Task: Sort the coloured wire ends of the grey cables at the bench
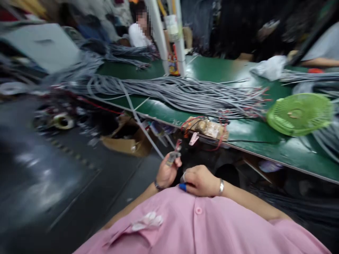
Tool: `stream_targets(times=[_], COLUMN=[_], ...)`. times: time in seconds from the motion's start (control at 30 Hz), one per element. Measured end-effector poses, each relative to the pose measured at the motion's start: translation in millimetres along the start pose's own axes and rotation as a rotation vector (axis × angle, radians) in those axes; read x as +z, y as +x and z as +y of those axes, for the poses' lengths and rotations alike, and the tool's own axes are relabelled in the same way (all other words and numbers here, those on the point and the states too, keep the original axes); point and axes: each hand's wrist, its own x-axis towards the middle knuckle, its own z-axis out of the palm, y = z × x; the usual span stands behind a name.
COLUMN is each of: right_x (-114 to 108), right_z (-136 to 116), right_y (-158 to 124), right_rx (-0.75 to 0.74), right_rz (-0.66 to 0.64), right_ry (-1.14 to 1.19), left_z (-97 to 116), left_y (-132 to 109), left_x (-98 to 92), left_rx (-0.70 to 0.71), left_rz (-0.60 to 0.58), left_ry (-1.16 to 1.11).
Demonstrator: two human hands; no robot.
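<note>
My left hand [166,174] is closed around a grey cable [144,130] close to its end, below the bench edge. Reddish wire ends [178,144] stick up just beyond the fingers. A grey, worn-looking covering [172,158] shows at the fingertips; I cannot tell if it is finger wrap or part of the cable. To its right, my right hand [202,180] is curled in front of the pink shirt, apart from the left. A small blue piece [182,187] shows at its fingers, either a finger cover or something held; what is inside is hidden.
A long bundle of grey cables [169,92] lies across the green bench [212,67]. A green fan [299,114] stands right. A pink clip [194,138] and a taped cardboard piece [209,128] sit at the edge. Below is a cardboard box [129,143]. Other people sit beyond.
</note>
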Motion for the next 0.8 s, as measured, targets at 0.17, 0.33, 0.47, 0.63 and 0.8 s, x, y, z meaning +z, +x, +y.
stream_targets(times=[0.17,0.33,0.47,0.63,0.8], right_x=[-21.5,-50.7,-84.6,-125.9,-150.9], right_z=[20.1,34.4,41.9,62.5,104.1], right_y=[-44.6,-96.6,-104.0,-69.9,-25.8], right_rx=[0.273,0.581,0.657,0.651,0.649], right_rz=[0.202,0.556,0.631,0.531,0.314], right_ry=[0.119,0.147,-0.036,-0.401,-0.732], left_z=[-6.3,-11.9,-14.8,-11.3,-1.7], left_y=[8.1,0.9,-1.7,-3.9,-8.0], left_x=[-17.3,-19.5,-8.5,0.3,-0.3], left_rx=[0.061,0.029,0.023,0.031,0.036], left_rz=[-0.092,-0.225,-0.245,-0.229,-0.184], left_ry=[0.006,0.162,0.265,0.324,0.336])
